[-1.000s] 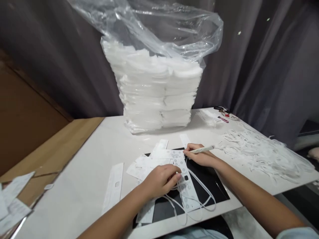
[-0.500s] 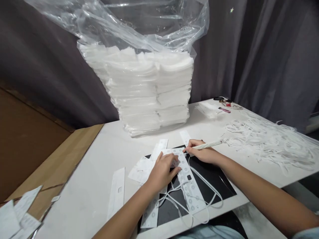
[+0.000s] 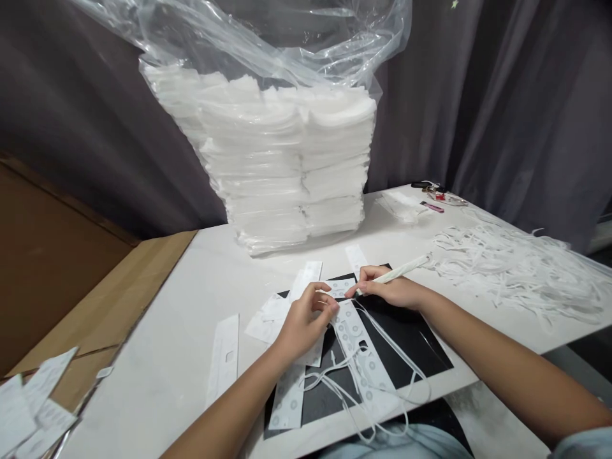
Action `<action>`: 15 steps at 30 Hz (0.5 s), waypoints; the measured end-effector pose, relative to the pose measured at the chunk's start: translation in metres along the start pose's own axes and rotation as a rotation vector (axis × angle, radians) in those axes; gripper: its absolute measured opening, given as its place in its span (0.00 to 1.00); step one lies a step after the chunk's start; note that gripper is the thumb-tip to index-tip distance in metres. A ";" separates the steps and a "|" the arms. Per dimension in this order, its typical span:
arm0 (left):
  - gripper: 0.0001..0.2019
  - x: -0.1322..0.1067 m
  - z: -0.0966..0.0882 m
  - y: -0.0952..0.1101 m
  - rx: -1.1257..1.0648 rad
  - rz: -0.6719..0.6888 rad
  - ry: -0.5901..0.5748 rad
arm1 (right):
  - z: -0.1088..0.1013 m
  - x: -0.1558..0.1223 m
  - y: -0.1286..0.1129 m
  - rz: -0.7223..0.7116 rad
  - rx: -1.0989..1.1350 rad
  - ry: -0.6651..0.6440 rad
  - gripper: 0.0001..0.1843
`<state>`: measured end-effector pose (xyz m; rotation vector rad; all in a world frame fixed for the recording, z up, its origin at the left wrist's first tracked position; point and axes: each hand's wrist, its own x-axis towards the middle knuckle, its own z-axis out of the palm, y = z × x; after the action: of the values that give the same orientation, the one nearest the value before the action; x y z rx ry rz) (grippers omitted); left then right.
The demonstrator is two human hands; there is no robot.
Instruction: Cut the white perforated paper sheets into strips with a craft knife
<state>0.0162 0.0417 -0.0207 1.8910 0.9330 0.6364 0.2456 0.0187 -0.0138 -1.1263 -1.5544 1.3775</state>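
My left hand [image 3: 306,319] has its thumb and fingers pinched together at the upper left corner of a white strip [image 3: 370,376] printed with grey rings and having a small square hole. My right hand [image 3: 389,290] grips a slim white pen-shaped stick [image 3: 406,268], its tip end hidden by the fingers close to the strip's top edge. Thin white cords [image 3: 392,344] trail from near the right hand and loop across the strip. All this lies over a black mat [image 3: 415,338]. A second printed piece [image 3: 340,287] shows between the hands.
A tall stack of white sheets [image 3: 287,172] in clear plastic stands behind. Loose white cords [image 3: 521,274] are heaped at right, with a pink-handled tool [image 3: 433,206] beyond. More printed strips [image 3: 224,357] lie left, near a cardboard box [image 3: 157,268]. The table's front edge is close.
My left hand has gone from lying over the strip, fingers spread, to a pinch at its corner. The strip's top has moved down, baring the piece behind. My right hand keeps the stick.
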 end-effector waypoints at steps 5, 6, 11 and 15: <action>0.13 0.000 0.001 -0.003 -0.092 0.017 0.020 | 0.001 -0.002 -0.003 -0.063 0.096 -0.010 0.16; 0.13 0.000 0.001 -0.003 -0.101 0.016 0.018 | 0.001 -0.001 -0.002 -0.063 0.096 -0.009 0.16; 0.14 0.000 0.001 -0.002 -0.160 0.018 0.012 | 0.000 0.000 0.003 -0.072 0.006 -0.013 0.15; 0.15 0.001 0.000 -0.001 -0.145 0.021 0.006 | 0.000 0.000 0.005 -0.090 -0.074 0.000 0.14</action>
<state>0.0163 0.0426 -0.0219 1.7726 0.8490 0.7041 0.2468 0.0188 -0.0190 -1.0860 -1.6480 1.2699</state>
